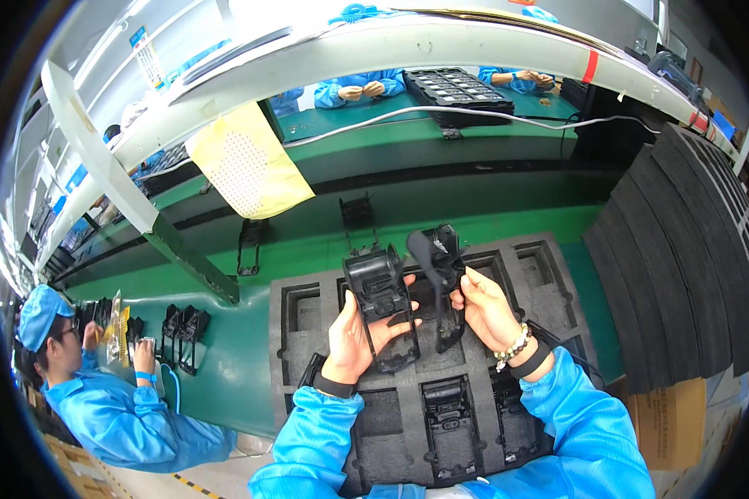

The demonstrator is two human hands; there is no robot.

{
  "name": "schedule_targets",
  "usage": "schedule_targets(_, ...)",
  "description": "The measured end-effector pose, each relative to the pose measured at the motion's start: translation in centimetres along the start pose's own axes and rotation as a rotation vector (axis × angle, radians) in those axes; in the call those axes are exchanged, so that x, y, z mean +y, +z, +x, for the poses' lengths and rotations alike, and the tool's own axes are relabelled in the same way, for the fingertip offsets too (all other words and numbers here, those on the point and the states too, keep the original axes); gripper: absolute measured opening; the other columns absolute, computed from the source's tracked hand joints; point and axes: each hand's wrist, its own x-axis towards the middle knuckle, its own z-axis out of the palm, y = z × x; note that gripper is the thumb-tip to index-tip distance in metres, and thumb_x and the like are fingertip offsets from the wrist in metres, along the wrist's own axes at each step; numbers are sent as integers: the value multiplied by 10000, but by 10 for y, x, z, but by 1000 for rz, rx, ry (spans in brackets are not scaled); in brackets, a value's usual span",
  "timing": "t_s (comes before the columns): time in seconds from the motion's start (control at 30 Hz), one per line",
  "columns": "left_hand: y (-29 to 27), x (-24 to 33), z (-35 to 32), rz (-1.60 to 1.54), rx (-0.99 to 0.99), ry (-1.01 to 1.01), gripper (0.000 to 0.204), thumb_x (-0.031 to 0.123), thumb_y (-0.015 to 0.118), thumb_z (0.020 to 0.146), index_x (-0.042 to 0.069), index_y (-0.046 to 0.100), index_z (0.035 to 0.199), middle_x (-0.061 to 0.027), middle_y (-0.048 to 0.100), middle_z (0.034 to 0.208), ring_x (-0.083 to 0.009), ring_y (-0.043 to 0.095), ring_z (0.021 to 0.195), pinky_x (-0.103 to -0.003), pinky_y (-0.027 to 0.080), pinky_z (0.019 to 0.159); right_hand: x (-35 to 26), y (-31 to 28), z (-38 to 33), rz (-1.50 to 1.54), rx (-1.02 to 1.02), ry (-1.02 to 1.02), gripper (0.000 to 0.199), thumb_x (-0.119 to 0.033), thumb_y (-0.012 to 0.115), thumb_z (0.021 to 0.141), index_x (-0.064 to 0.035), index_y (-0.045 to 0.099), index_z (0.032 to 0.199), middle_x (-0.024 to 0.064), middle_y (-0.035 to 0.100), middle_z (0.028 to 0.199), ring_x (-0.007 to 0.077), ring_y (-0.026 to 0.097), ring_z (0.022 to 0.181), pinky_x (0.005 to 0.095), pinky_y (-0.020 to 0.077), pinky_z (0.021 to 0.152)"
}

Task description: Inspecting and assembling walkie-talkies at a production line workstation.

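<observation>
Left hand [359, 333] grasping one black plastic housing [380, 303] and right hand [484, 309] another [441, 266] above a foam tray [308, 366], either part could slip from fingertip grips.

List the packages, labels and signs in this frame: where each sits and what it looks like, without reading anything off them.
Cardboard box: lower right, beside the foam tray, brown with dark print on its side.
Yellow sheet: hangs from the pale overhead rail, upper left of centre, with a grid of small dots.
Label strip: on the frame at upper left, narrow, white and blue.
Red tape band: wrapped round the rail at upper right.
No screen is clearly visible.
</observation>
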Motion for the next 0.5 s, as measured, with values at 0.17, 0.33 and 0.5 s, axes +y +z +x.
schedule_targets(0.17, 0, -3, 0, 69, -27, -11, 614, 487, 383, 1022, 124, 300, 1511, -205, 342, 1521, -404, 464, 1297, -612, 429, 1021, -6, 1, -3, 283, 71, 152, 256, -223, 505, 1035, -87, 545, 1248, -56, 530, 998, 70, 426, 768, 218, 377, 696)
schedule_targets(0.33, -3, -2, 0, -9, -136, -36, 621, 443, 464, 1004, 141, 274, 1513, -209, 356, 1510, -410, 463, 1304, -631, 409, 1034, -15, 15, -9, 9, -46, 21, 706, -346, 788, 830, -78, 430, 1376, -41, 537, 1039, 36, 471, 812, 206, 404, 725)
schedule_targets(0.5, 2, -4, 0, 131, -72, 9, 656, 426, 519, 990, 140, 237, 1508, -185, 415, 1457, -387, 531, 1233, -587, 486, 974, -9, 3, -8, 76, -79, 104, 619, -264, 715, 882, -75, 416, 1390, -25, 520, 1036, 55, 478, 845, 222, 417, 751)
